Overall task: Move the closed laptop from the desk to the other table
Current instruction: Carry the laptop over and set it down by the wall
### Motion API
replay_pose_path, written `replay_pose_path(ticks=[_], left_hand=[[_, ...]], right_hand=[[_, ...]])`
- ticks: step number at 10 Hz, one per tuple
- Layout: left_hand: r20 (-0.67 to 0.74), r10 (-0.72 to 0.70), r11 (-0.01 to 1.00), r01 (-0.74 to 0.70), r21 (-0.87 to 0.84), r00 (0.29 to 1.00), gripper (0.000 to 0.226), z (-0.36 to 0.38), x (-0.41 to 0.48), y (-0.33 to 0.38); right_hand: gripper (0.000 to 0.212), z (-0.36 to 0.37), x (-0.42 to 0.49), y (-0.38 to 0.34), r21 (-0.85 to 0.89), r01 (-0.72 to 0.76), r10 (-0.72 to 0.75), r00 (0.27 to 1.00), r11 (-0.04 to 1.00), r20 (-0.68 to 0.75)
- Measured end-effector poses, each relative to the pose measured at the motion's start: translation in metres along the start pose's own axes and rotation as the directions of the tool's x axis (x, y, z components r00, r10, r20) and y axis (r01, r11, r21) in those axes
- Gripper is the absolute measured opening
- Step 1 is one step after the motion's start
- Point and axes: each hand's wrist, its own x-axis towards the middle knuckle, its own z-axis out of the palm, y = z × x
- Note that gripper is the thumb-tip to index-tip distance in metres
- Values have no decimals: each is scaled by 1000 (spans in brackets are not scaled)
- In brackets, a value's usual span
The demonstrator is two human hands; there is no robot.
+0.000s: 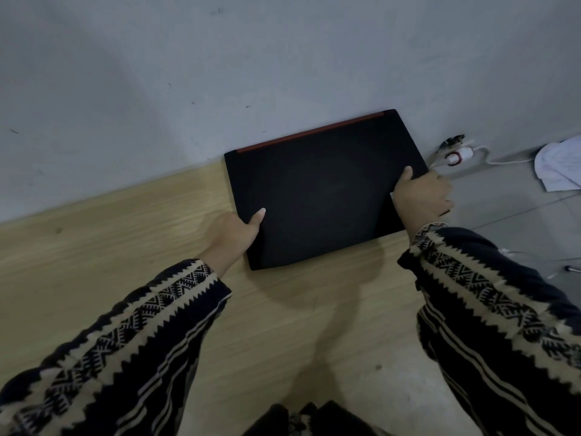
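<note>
The closed matte-black laptop with a red strip along its hinge edge (317, 190) lies on, or barely above, the pale wood-grain bench (125, 247), its far edge close to the grey wall (220, 58) and its right side reaching past the bench's end. The person's left hand (234, 236) has its grip closed on the near-left edge, thumb on the lid; the right hand (424, 196) clasps the right edge in the same way. Whether the laptop has left the surface cannot be told, though a shadow beneath its near edge suggests a slight lift.

Judged from this, the task is at its start: the laptop is seized, but the carry and the setting down on the other table are both left. That table is not in view.

To the right, on the grey tiled floor (503, 209), a white cable with a plug (459, 155) runs along the wall near the laptop's right corner; it might snag. A crumpled white cloth (559, 165) lies farther off.
</note>
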Motion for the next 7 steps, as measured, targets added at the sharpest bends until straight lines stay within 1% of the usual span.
replay_pose_path(ticks=[1,2,3,4,5,6,7], left_hand=[[6,-21,999,22,-44,1000,65,-1,-3,1],[-88,17,991,-29,-130,996,60,1,-8,4],[-132,23,974,-53,-222,991,63,4,-15,6],[-152,20,963,-60,-264,988,62,4,-21,5],[-163,35,973,-71,-220,986,63,2,-29,7],[-179,73,980,-104,-171,981,63,1,-35,3],[-173,112,975,-142,-172,979,59,-3,-44,-4]], right_hand=[[80,7,-8,-5,-22,39,-38,997,999,70],[91,9,-6,2,-14,72,-70,988,997,135],[94,9,-8,8,31,124,-127,982,992,143],[90,12,-23,14,72,179,-184,979,981,83],[88,15,-43,13,78,216,-221,973,973,72],[86,15,-59,12,87,252,-260,961,964,95],[85,12,-79,6,96,286,-295,950,953,99]])
